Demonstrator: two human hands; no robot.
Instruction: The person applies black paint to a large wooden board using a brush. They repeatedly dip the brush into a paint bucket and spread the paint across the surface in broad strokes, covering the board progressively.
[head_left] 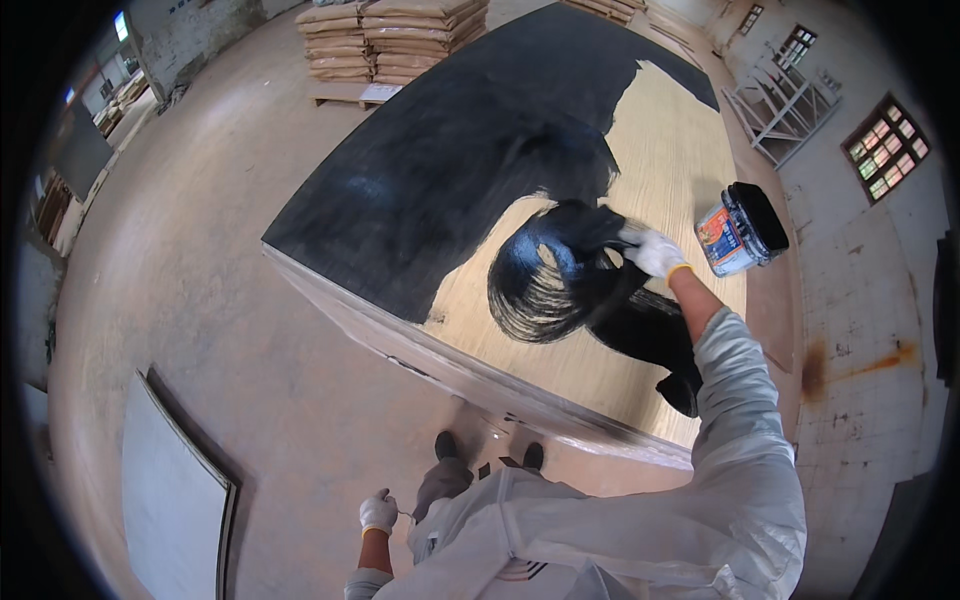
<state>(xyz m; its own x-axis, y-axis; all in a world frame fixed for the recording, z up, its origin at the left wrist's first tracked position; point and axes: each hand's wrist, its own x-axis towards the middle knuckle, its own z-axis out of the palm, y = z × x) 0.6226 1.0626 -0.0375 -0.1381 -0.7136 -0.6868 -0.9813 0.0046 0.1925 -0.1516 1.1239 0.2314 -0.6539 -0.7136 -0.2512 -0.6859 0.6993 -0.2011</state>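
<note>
My right hand (655,253), in a white glove with a yellow cuff, reaches over a large stacked panel with a pale wood-grain top (672,140). Its fingers are closed on a blackened tool or pad, smeared by motion and too dark to name. Under and around it, wet black coating (560,270) lies in looping streaks, with pale wood showing through. A smooth black layer (400,200) covers the panel's far and left parts. My left hand (378,511), also gloved, hangs low by my leg, its fingers loosely curled with nothing visible in them.
A bucket (735,235) with a colourful label and blackened rim stands at the panel's right edge. Stacked brown sacks (390,40) sit on a pallet beyond. A grey board (175,490) is at lower left. A metal frame (785,110) stands along the right wall.
</note>
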